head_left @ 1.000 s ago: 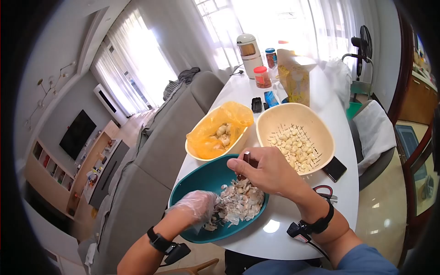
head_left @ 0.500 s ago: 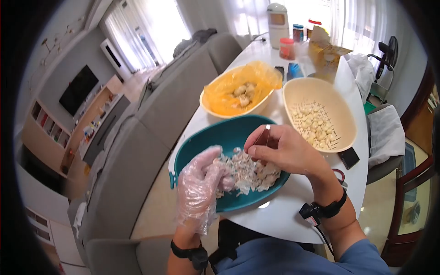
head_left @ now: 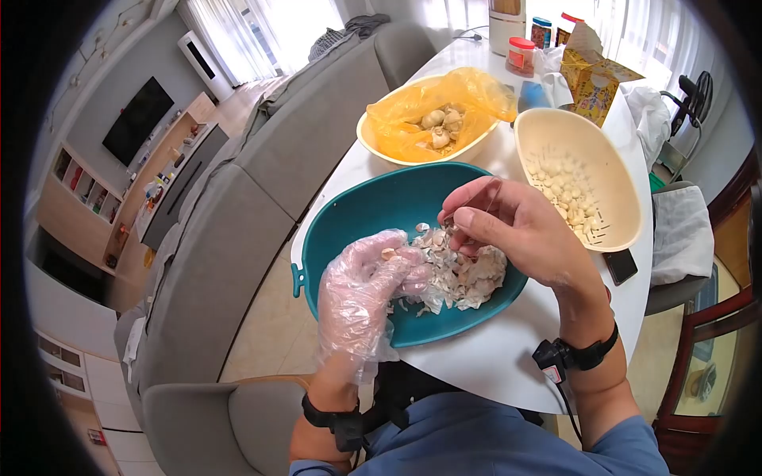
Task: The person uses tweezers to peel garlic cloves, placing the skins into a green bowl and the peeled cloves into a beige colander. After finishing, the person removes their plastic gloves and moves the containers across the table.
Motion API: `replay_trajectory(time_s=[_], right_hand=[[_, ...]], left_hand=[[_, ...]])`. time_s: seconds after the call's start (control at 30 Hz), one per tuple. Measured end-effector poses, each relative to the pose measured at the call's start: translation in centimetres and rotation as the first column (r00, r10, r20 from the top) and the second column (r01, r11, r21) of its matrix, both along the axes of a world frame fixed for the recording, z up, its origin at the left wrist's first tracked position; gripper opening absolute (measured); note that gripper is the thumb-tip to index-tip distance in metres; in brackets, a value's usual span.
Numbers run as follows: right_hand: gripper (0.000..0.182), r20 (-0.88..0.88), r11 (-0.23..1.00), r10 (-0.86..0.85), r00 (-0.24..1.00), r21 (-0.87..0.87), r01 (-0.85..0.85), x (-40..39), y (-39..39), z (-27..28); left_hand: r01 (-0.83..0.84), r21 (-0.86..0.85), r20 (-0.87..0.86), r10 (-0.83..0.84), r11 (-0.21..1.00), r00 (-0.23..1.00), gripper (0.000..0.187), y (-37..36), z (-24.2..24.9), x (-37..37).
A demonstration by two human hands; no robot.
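White table: curled hands hover over teal basin.

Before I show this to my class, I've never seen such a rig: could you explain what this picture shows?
No machine is at work: these are a person's left hand and right hand, with black devices strapped to the wrists. The view comes from a camera worn on the head, looking forward and down. On the white table stand a teal basin with papery peelings, a cream colander with peeled cloves, and a cream tub where an orange bag holds garlic bulbs. The left hand, in a clear plastic glove, seems to hold a small clove. The bare right hand pinches something thin, too unclear to name.
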State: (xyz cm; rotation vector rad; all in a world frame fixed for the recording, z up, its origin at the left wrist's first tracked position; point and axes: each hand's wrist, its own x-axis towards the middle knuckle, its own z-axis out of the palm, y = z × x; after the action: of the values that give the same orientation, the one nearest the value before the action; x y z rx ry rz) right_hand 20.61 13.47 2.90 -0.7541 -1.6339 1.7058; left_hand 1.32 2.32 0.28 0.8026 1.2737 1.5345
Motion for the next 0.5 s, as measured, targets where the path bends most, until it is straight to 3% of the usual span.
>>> replay_trajectory(time_s=[0.23, 0.3, 0.4, 0.5], right_hand=[[0.029, -0.088, 0.996, 0.07, 0.994, -0.051, -0.075, -0.3, -0.4, -0.1], [0.029, -0.092, 0.995, 0.08, 0.993, -0.057, -0.085, -0.4, -0.4, -0.2], [0.025, -0.045, 0.996, 0.078, 0.996, -0.029, -0.079, -0.7, -0.4, -0.3], [0.023, 0.067, 0.993, 0.015, 0.998, 0.116, -0.023, -1.3, -1.3, -0.3]], left_hand=[[-0.094, 0.12, -0.339, 0.13, 0.988, 0.932, 0.018, -0.4, -0.2, 0.7], [-0.096, 0.11, -0.366, 0.131, 0.989, 0.922, 0.018, -0.6, -0.1, 0.8], [-0.096, 0.106, -0.412, 0.132, 0.99, 0.901, 0.018, -0.5, -0.5, 0.8], [-0.076, 0.105, -0.47, 0.117, 0.992, 0.875, 0.018, -0.4, -1.1, 0.4]])
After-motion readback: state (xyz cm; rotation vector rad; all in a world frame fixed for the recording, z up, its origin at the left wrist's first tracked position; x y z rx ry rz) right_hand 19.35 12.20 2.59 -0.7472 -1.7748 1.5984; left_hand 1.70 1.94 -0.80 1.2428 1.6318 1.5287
